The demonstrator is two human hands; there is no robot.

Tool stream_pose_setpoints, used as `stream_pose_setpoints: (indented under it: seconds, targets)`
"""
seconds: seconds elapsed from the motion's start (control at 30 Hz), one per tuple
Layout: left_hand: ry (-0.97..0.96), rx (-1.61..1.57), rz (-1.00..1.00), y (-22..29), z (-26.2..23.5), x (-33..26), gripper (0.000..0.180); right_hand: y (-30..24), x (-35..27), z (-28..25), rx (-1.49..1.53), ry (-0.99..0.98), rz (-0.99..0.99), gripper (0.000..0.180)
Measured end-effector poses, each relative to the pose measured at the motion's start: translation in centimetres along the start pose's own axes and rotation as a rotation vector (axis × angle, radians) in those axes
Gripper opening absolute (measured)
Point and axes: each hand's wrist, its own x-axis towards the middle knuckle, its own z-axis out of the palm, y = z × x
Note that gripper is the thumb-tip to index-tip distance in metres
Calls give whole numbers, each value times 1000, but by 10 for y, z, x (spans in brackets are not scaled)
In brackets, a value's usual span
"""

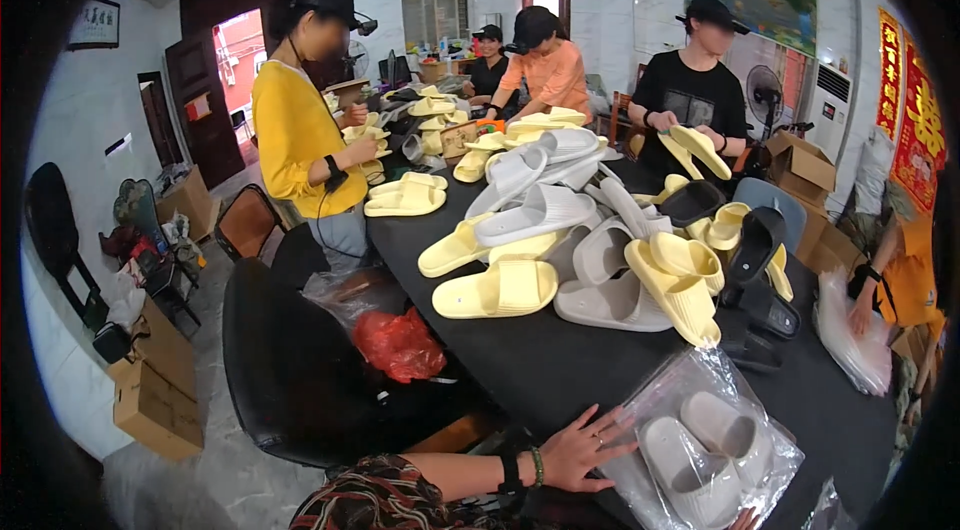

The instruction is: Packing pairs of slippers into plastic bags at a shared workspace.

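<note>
Left hand lies flat, fingers spread, palm down on the edge of a clear plastic bag at the near end of the black tabletop; it pins the bag, not gripping anything. Right hand is barely in view at the bottom edge, near the bag's lower corner; can't tell if it's open or closed, or what it has. Inside the bag: a pair of grey slippers side by side, soles up, approx. filling it. Looks like the bagging step w/ the pair already in, so the next move prob. calls for flattening the film and closing the open end while the left hand keeps it steady; the film is slick and crinkly, so it could slide. Just beyond the bag, a heap of loose slippers runs down the tabletop: yellow slippers, more grey ones and a few black slippers, mixed. Left of the tabletop, a black chair w/ a red bag beside it. Other people work farther along, e.g. a person in a yellow top and a person in a black shirt, each handling yellow slippers. Cardboard boxes sit on the floor at left.
</note>
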Motion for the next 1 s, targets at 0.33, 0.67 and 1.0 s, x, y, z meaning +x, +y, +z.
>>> stream_pose_setpoints:
  seconds: [0.33, 0.67, 1.0]
  targets:
    - [68, -19, 26, -1, 13, -4, 69, 8, -6, 5, -175, 32, -49, 98]
    - [18, 49, 13, -2, 11, 0, 71, -10, 1, -12, -218, -13, 18, 104]
    - [35, 84, 26, 9, 10, -5, 75, 3, -9, -1, -199, 50, -25, 102]
